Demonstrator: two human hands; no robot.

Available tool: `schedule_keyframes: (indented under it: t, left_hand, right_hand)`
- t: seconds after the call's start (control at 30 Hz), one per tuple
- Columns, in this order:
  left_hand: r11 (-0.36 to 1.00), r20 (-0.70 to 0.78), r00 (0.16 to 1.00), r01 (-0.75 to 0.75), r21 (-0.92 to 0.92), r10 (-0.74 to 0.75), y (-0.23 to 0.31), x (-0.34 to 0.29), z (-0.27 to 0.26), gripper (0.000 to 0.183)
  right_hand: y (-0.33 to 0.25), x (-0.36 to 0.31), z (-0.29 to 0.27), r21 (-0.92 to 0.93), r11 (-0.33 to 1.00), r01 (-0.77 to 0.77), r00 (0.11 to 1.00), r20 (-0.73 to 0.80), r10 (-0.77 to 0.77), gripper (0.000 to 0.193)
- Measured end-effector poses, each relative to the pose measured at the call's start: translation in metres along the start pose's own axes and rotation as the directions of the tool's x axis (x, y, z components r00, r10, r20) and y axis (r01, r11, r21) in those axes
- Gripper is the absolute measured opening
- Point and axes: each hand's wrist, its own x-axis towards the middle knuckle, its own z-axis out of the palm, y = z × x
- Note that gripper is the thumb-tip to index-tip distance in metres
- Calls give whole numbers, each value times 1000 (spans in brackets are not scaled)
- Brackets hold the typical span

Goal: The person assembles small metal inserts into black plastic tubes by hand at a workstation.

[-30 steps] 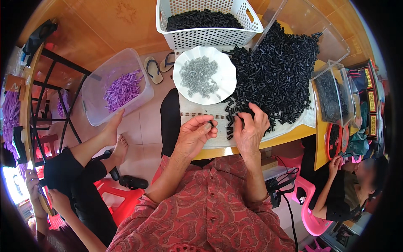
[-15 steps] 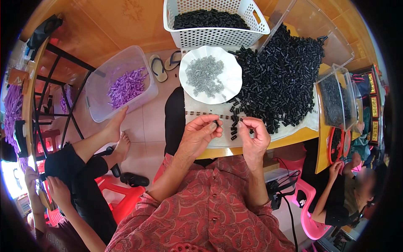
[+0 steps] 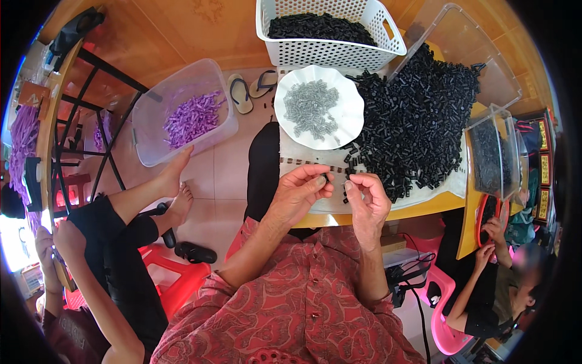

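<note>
My left hand [image 3: 300, 193] is closed in a pinch, with a small black tubular piece [image 3: 329, 178] between thumb and fingertips. Just to its right, my right hand [image 3: 368, 209] also has thumb and forefinger pressed together; whatever they hold is too small to make out. Both hands are over the near edge of a white cloth [image 3: 293, 148], slightly apart. Beyond them stands a white scalloped plate [image 3: 355, 116] bearing a heap of small clear pieces [image 3: 312, 108]. A broad pile of black tubular pieces [image 3: 418, 115] spreads right of the plate, with stray ones beside my fingers.
A white perforated basket [image 3: 339, 53] of black pieces stands behind the plate. Clear bins [image 3: 494, 151] flank the pile's right side. Left on the floor is a clear tub [image 3: 224, 136] with purple pieces. Two other people work at the left and right edges.
The whole view has shifted, so the table and plate sit farther right. My hands keep their pinches near each other. At the right, the other person's hands have moved slightly.
</note>
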Motion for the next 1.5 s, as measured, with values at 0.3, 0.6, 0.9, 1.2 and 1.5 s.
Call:
schedule_keyframes:
  t: [0.3, 0.6, 0.9, 1.2, 1.5]
  left_hand:
    - [998, 3, 1000, -24, -64, 24, -3, 0, 1, 25]
    - [998, 10, 1000, -25, -62, 25, -3, 0, -2, 24]
    - [997, 20, 999, -31, -72, 33, -4, 1, -3, 24]
    - [995, 16, 998, -54, -80, 55, -6, 2, -2, 24]
    - [996, 10, 998, -55, -69, 56, -7, 1, -1, 23]
  right_hand:
    - [-5, -8, 6, 158, 974, -159, 982, 124, 141, 16]
    - [-1, -9, 11, 190, 971, -145, 981, 153, 117, 15]
    - [-5, -9, 14, 217, 972, -85, 986, 157, 51, 13]
    - [-5, -7, 16, 125, 992, -9, 986, 166, -12, 11]
    - [-3, -7, 18, 127, 992, 0, 990, 139, -17, 10]
